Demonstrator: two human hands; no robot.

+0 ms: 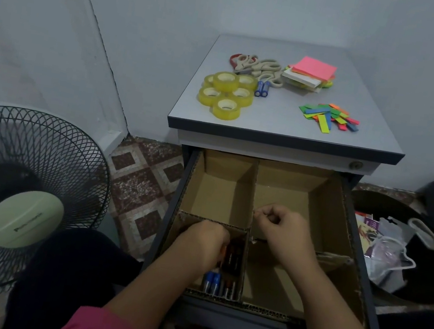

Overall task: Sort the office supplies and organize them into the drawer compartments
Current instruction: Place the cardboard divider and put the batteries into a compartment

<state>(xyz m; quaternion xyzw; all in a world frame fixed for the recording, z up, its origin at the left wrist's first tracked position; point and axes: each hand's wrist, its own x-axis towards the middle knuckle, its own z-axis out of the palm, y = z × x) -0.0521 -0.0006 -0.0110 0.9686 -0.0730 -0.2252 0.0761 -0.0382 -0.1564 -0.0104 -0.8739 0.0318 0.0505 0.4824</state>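
The open drawer (349, 224) holds cardboard dividers forming several compartments. My left hand (204, 241) reaches into the near-left compartment, fingers curled among batteries (215, 280); what it grips is hidden. My right hand (279, 229) is curled, resting on the centre divider (254, 188), pinching its top edge. On the cabinet top (274, 122) lie several tape rolls (227, 94), two blue batteries (262, 88), scissors (258, 66), a stack of sticky notes (309, 75) and loose coloured strips (330, 115).
A standing fan (9, 195) fills the left floor space. A dark bin (403, 247) with plastic bags sits to the right of the cabinet. Patterned floor tiles (144, 181) show between fan and cabinet. A wall stands behind.
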